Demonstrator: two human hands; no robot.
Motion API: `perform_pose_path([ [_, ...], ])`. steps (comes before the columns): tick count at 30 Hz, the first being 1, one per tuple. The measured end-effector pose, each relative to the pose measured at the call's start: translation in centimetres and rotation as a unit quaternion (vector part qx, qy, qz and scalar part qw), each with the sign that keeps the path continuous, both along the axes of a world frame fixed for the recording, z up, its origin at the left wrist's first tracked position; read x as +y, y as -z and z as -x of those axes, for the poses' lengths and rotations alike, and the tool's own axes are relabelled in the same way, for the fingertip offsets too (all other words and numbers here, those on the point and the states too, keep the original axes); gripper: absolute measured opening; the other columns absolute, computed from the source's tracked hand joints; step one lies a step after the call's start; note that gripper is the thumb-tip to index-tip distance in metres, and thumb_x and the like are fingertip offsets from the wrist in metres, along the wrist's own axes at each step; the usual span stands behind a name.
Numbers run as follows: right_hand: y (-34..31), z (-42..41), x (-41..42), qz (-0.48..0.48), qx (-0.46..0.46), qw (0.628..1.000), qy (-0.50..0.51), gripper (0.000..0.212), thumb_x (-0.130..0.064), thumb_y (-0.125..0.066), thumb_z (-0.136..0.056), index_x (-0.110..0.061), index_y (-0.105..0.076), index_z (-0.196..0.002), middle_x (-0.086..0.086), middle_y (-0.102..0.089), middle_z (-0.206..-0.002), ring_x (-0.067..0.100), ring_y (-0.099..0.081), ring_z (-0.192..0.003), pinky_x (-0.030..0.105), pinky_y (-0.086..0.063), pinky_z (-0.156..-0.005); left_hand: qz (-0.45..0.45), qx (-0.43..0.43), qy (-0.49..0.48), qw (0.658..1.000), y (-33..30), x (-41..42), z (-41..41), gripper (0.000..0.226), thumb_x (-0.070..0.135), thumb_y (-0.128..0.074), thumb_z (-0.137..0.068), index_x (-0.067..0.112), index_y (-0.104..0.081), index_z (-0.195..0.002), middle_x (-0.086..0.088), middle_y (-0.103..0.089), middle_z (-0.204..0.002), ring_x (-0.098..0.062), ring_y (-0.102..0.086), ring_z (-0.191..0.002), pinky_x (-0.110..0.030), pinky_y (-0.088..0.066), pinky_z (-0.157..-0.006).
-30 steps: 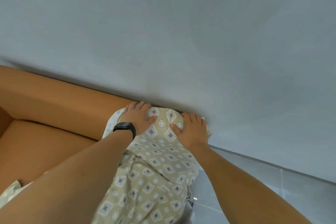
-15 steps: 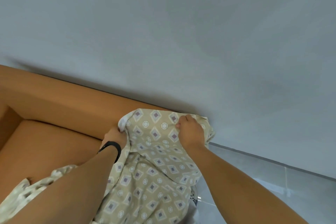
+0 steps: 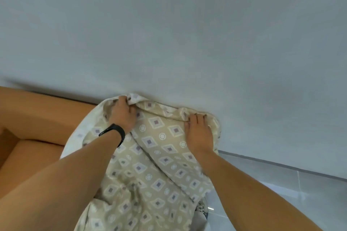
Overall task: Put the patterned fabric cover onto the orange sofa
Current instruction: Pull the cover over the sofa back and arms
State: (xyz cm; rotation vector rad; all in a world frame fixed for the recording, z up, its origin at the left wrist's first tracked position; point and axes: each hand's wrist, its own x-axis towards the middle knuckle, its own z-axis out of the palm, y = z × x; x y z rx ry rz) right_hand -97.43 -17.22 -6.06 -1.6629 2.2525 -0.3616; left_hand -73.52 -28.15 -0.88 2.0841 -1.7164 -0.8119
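Observation:
The beige patterned fabric cover [image 3: 159, 159] lies over the right end of the orange sofa [image 3: 41, 118], draped down over its arm and side. My left hand [image 3: 123, 115], with a black wristband, grips a bunched fold of the cover at the top back corner by the wall. My right hand [image 3: 199, 133] holds the cover's rolled edge at the sofa's far right corner, fingers curled over the fold. The sofa's backrest and seat show bare orange on the left.
A plain grey wall [image 3: 187, 33] rises directly behind the sofa. A light tiled floor [image 3: 300, 184] shows at the lower right. Something patterned [image 3: 201, 208], perhaps a shoe, peeks out below the cover's hem.
My left hand rose from the cover's left edge to the top back corner and bunched fabric there. My right hand shifted right to the far corner. The cover's edge now sits higher against the wall.

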Motion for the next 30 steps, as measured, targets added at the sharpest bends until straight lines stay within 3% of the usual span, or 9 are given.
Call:
perform_pose_path([
  [2, 1.1, 1.2, 1.0, -0.096, -0.002, 0.995, 0.0, 0.053, -0.05, -0.026, -0.105, -0.02, -0.047, -0.144, 0.005, -0.05, -0.145, 0.029, -0.04, -0.139, 0.044, -0.033, -0.115, -0.108, -0.084, 0.084, 0.987, 2.7, 1.0, -0.4, 0.066, 0.04, -0.053, -0.091, 0.028, -0.021, -0.148, -0.014, -0.052, -0.139, -0.038, -0.049, -0.129, -0.05, -0.034, -0.111],
  [4, 1.3, 1.9, 0.9, -0.121, 0.013, 0.992, -0.023, 0.061, -0.055, -0.017, -0.103, -0.023, -0.051, -0.142, 0.005, -0.056, -0.14, 0.027, -0.047, -0.131, 0.042, -0.036, -0.111, -0.109, -0.142, 0.116, 0.977, 3.8, 1.3, 0.2, 0.071, 0.046, -0.05, -0.089, 0.031, -0.017, -0.151, -0.015, -0.041, -0.15, -0.034, -0.031, -0.142, -0.05, -0.013, -0.12],
  [6, 1.1, 2.0, 0.0, -0.139, 0.016, 0.99, -0.025, 0.063, -0.053, -0.013, -0.102, -0.021, -0.059, -0.131, 0.007, -0.063, -0.129, 0.028, -0.053, -0.119, 0.042, -0.042, -0.1, -0.106, -0.168, 0.124, 0.972, 4.2, 1.4, 0.8, 0.063, 0.048, -0.048, -0.091, 0.031, -0.026, -0.148, -0.012, -0.041, -0.15, -0.032, -0.027, -0.143, -0.051, -0.009, -0.12],
  [9, 1.4, 1.7, -1.1, -0.152, 0.033, 0.988, -0.004, 0.064, -0.048, -0.013, -0.103, -0.016, -0.067, -0.117, 0.009, -0.067, -0.118, 0.03, -0.057, -0.109, 0.042, -0.043, -0.091, -0.117, -0.213, 0.151, 0.958, 4.2, -0.2, 0.4, 0.06, 0.063, -0.039, -0.093, 0.035, -0.036, -0.146, -0.007, -0.046, -0.15, -0.032, -0.036, -0.141, -0.05, -0.018, -0.118],
  [13, 1.9, 0.2, -1.1, -0.115, 0.126, 0.985, 0.007, 0.055, -0.038, -0.019, -0.104, -0.016, -0.069, -0.109, 0.008, -0.069, -0.108, 0.031, -0.058, -0.102, 0.045, -0.039, -0.096, -0.165, -0.291, 0.18, 0.925, 4.5, -3.5, -0.2, 0.074, 0.072, -0.013, -0.094, 0.031, -0.05, -0.144, -0.007, -0.051, -0.15, -0.033, -0.043, -0.138, -0.051, -0.026, -0.116],
  [16, 2.2, -2.1, -1.1, -0.01, 0.128, 0.989, -0.078, 0.04, -0.034, -0.029, -0.104, -0.016, -0.062, -0.118, 0.006, -0.063, -0.113, 0.029, -0.055, -0.102, 0.045, -0.04, -0.097, -0.185, -0.31, 0.179, 0.915, 4.8, -4.9, -0.3, 0.076, 0.072, -0.013, -0.095, 0.029, -0.049, -0.146, -0.01, -0.048, -0.152, -0.034, -0.041, -0.141, -0.048, -0.027, -0.118],
  [19, 2.1, -6.0, -2.8, -0.005, 0.073, 0.983, -0.166, 0.049, -0.044, -0.025, -0.102, -0.015, -0.056, -0.128, 0.006, -0.062, -0.118, 0.028, -0.056, -0.105, 0.043, -0.044, -0.096, -0.181, -0.235, 0.249, 0.922, 4.1, -5.4, -2.9, 0.079, 0.083, -0.014, -0.088, 0.038, -0.051, -0.142, -0.004, -0.058, -0.142, -0.031, -0.052, -0.131, -0.042, -0.04, -0.109],
  [23, 1.6, -12.1, -6.8, -0.061, 0.081, 0.98, -0.171, 0.07, -0.062, -0.018, -0.097, -0.014, -0.054, -0.131, 0.011, -0.063, -0.118, 0.033, -0.057, -0.106, 0.048, -0.043, -0.093, -0.066, -0.25, 0.293, 0.921, 3.9, -6.0, -9.0, 0.053, 0.061, -0.026, -0.098, 0.033, -0.052, -0.135, -0.001, -0.067, -0.126, -0.026, -0.06, -0.116, -0.038, -0.045, -0.096],
  [30, 2.8, -15.2, -8.0, -0.008, 0.112, 0.99, -0.084, 0.068, -0.068, -0.024, -0.092, -0.018, -0.069, -0.106, 0.006, -0.072, -0.098, 0.031, -0.065, -0.095, 0.043, -0.048, -0.084, -0.002, -0.242, 0.359, 0.902, 5.8, -7.4, -11.4, 0.048, 0.053, -0.024, -0.101, 0.043, -0.054, -0.136, 0.005, -0.064, -0.134, -0.021, -0.058, -0.122, -0.038, -0.041, -0.104],
])
